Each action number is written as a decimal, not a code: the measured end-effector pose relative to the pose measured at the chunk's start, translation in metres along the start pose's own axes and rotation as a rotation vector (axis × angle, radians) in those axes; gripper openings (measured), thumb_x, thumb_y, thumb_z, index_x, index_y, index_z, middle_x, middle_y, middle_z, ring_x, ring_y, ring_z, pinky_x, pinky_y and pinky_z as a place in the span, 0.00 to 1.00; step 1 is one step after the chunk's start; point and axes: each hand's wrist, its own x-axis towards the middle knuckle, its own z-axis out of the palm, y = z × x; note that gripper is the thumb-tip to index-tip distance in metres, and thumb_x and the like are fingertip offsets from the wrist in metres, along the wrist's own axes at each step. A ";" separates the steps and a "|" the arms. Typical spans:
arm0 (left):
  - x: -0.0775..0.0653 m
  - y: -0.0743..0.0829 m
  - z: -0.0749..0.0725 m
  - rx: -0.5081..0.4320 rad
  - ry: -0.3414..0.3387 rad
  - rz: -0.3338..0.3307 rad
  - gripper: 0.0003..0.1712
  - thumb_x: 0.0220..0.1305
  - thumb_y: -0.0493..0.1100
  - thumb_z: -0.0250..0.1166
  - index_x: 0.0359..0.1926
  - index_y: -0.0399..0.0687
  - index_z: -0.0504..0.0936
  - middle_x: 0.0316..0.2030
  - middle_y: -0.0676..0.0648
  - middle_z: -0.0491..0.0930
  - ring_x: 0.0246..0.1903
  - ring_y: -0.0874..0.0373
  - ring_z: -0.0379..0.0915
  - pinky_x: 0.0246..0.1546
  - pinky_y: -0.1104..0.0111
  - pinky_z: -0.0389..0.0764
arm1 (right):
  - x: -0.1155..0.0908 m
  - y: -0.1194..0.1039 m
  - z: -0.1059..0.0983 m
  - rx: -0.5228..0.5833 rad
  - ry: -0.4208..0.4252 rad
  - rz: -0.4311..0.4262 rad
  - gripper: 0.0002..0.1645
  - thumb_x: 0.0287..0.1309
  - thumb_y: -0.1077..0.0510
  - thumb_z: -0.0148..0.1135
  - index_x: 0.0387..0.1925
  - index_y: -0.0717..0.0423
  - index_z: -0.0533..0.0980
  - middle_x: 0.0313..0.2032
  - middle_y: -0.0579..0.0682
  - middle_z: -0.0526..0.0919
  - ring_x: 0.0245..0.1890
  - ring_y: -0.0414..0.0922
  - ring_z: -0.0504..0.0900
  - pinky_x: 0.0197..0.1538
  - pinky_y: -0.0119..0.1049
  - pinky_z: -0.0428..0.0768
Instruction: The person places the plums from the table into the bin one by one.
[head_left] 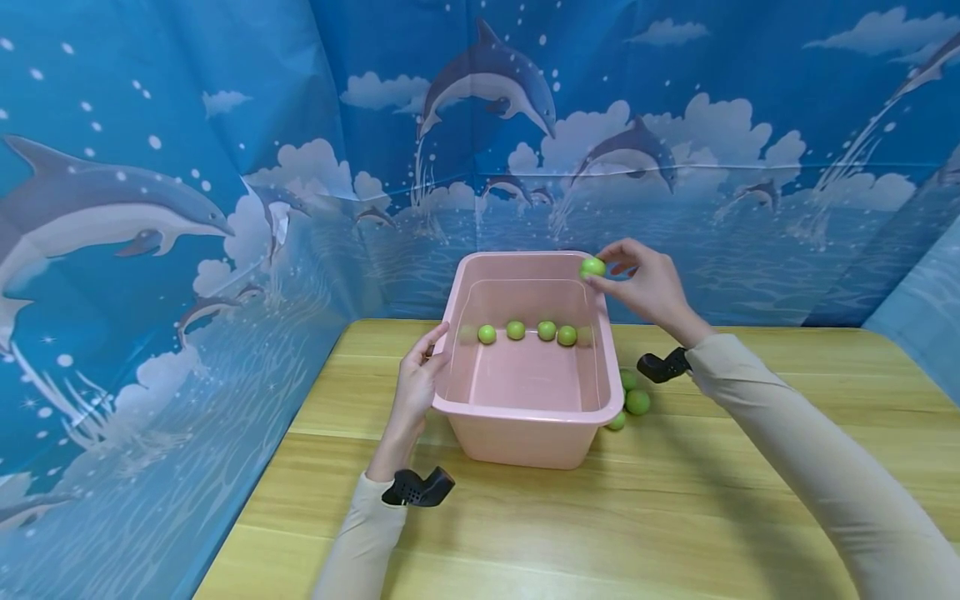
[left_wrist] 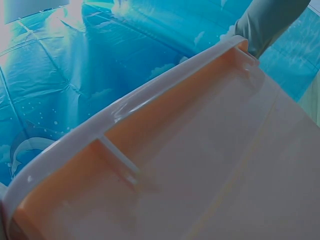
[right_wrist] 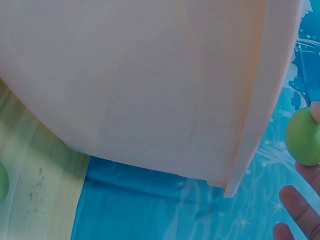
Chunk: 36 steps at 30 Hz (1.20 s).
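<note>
A pink plastic basin (head_left: 517, 442) stands on the table, its outer wall (left_wrist: 225, 150) filling much of the left wrist view. My left hand (head_left: 417, 383) grips its left rim. Over the far right corner, my right hand (head_left: 648, 283) pinches a round green fruit (head_left: 592, 267) between thumb and fingers. That fruit (right_wrist: 304, 136) also shows at the right edge of the right wrist view. Inside the basin, several similar green fruits (head_left: 515, 330) lie in a row toward the far end. More green fruits (head_left: 637, 402) sit on the table against its right side, partly hidden by the basin.
The wooden table (head_left: 712, 500) stretches out around the basin. Behind it and on the left hangs a blue curtain (head_left: 300, 250) printed with dolphins. Each wrist carries a black camera mount, the right one (head_left: 663, 365) above the table near the loose fruits.
</note>
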 end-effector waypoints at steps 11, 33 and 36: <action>0.000 -0.001 0.000 -0.009 -0.001 0.006 0.24 0.67 0.31 0.52 0.64 0.43 0.71 0.37 0.45 0.64 0.40 0.55 0.60 0.40 0.66 0.68 | 0.002 0.001 0.009 -0.013 -0.010 0.026 0.19 0.58 0.49 0.64 0.45 0.57 0.78 0.41 0.54 0.81 0.40 0.51 0.77 0.42 0.50 0.73; 0.000 0.000 -0.001 -0.002 -0.005 -0.004 0.24 0.68 0.32 0.52 0.65 0.44 0.70 0.38 0.44 0.65 0.40 0.54 0.60 0.41 0.65 0.66 | -0.032 0.039 0.004 0.031 0.073 0.069 0.19 0.64 0.47 0.57 0.45 0.57 0.78 0.40 0.54 0.80 0.37 0.48 0.76 0.36 0.42 0.73; 0.000 -0.001 -0.001 0.002 -0.008 -0.004 0.24 0.68 0.32 0.52 0.65 0.44 0.70 0.38 0.45 0.65 0.40 0.54 0.60 0.41 0.66 0.66 | -0.041 0.048 0.002 0.021 0.049 0.098 0.19 0.64 0.47 0.57 0.45 0.58 0.78 0.39 0.55 0.80 0.37 0.49 0.76 0.35 0.42 0.73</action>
